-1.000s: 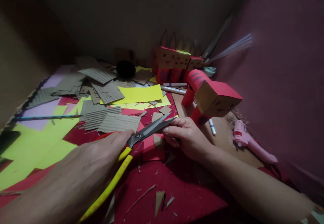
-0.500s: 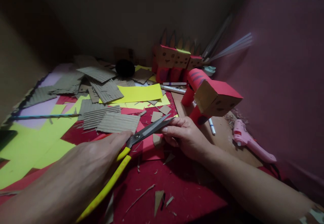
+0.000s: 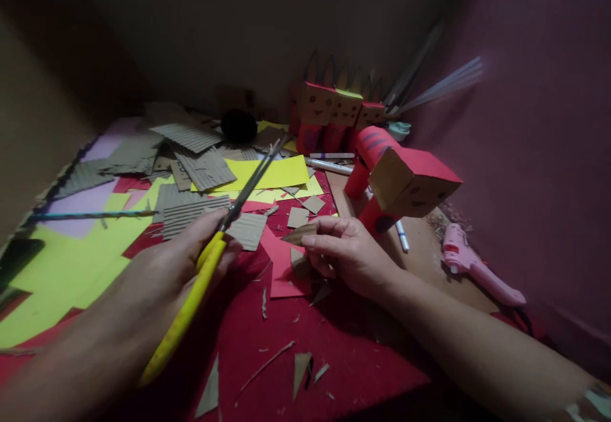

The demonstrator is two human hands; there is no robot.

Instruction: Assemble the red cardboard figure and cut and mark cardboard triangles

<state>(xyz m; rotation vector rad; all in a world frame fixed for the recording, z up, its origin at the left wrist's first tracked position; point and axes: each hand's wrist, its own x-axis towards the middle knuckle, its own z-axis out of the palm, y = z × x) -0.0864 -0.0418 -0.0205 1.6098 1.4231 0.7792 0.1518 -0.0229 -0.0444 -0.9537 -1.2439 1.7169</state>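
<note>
The pointed cardboard piece [image 3: 300,233] was located above the red work surface [image 3: 363,371], between the two hands and in the grip of the right hand [image 3: 351,253]. The right thumb and fingers were pinched together on its broad end, leaving the narrow end exposed. The long axis of the piece ran roughly left to right, with the point directed left, toward the scissors [image 3: 214,255]. The left hand [image 3: 195,250] was closed around the yellow handles of the scissors; individual left fingers were largely hidden by the hand and handles. The blades, set nearly together with only a narrow gap, extended away from the person and slanted to the right. They therefore lay crosswise to the piece, to the left of its point and apart from it. The right hand, in contact with the piece, was the nearer; the left hand stood clear on the opposite side. Below the piece lay a red paper sheet [image 3: 281,275], and the box-headed figure [image 3: 410,186] stood beyond the right hand, to its right.
</note>
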